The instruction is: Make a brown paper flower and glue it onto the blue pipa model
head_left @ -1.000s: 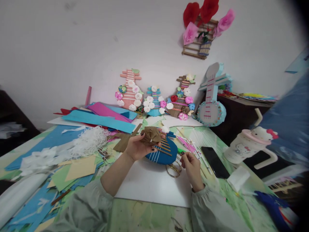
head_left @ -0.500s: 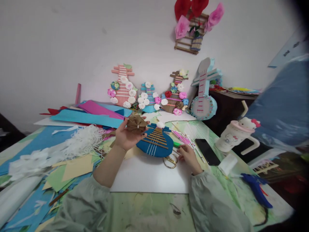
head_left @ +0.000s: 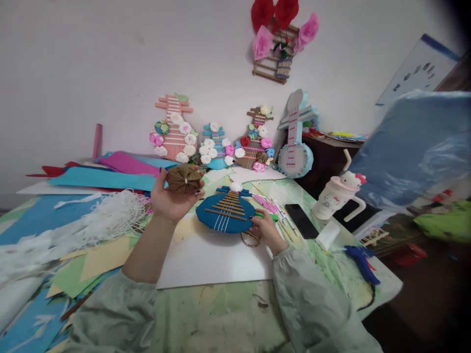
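My left hand (head_left: 171, 198) is raised above the table and holds a brown paper flower (head_left: 184, 178) with a white bead at its centre. My right hand (head_left: 264, 229) rests low on the table, fingers curled over the handles of gold scissors (head_left: 250, 239), touching the right edge of a blue lute-shaped craft (head_left: 225, 213) with tan sticks and white strings. A small white flower (head_left: 236, 187) sits at the craft's neck. The blue craft lies on a white sheet (head_left: 213, 260).
Finished lute crafts (head_left: 173, 130) with paper roses lean on the wall. Coloured paper sheets (head_left: 103, 177) and white shredded strips (head_left: 110, 215) cover the left. On the right lie pens (head_left: 274, 208), a black phone (head_left: 300, 220), a cat mug (head_left: 334, 196) and a blue glue gun (head_left: 362, 262).
My left hand lifted the brown flower up and left, away from the blue craft. My right hand dropped down onto the scissors. My view swung to the right.
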Demonstrator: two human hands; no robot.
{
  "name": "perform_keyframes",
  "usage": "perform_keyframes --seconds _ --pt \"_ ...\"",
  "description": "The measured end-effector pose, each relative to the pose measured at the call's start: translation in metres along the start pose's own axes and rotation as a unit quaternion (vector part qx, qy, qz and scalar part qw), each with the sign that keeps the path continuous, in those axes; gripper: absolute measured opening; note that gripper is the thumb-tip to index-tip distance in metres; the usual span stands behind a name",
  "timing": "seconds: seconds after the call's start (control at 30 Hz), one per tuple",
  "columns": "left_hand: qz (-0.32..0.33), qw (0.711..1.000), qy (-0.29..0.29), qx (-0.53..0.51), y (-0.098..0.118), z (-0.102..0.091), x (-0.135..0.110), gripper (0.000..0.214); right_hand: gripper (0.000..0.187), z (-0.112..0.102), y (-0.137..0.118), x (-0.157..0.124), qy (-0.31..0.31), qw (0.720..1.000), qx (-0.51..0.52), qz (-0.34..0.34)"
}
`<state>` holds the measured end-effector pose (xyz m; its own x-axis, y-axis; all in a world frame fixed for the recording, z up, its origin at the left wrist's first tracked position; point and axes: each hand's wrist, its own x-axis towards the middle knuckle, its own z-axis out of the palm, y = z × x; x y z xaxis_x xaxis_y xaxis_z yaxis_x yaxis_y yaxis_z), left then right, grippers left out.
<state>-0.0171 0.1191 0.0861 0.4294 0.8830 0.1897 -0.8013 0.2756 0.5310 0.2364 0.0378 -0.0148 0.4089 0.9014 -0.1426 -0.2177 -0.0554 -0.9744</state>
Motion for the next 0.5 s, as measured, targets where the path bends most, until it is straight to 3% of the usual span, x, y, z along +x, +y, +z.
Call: perform_keyframes --seconds 0.1,0.33,0.43,0.5 --pt "0.021 1.0 0.007 0.005 0.002 0.004 -0.003 0.053 0.047 -0.007 -0.001 -0.025 -0.012 1.0 0.022 -0.007" --pt "0.065 0.997 0.011 0.028 0.002 0.015 -0.008 0.052 0.063 -0.044 0.009 -0.11 -0.091 0.995 0.024 0.018" --pt "0.068 0.997 0.019 0.012 -0.002 0.018 -0.008 0.049 0.057 -0.065 0.021 -0.134 -0.115 0.992 -0.034 0.032" --pt "0.058 0.998 0.028 0.002 -0.005 0.019 -0.009 0.046 0.044 -0.089 0.024 -0.14 -0.075 0.987 -0.14 -0.002"
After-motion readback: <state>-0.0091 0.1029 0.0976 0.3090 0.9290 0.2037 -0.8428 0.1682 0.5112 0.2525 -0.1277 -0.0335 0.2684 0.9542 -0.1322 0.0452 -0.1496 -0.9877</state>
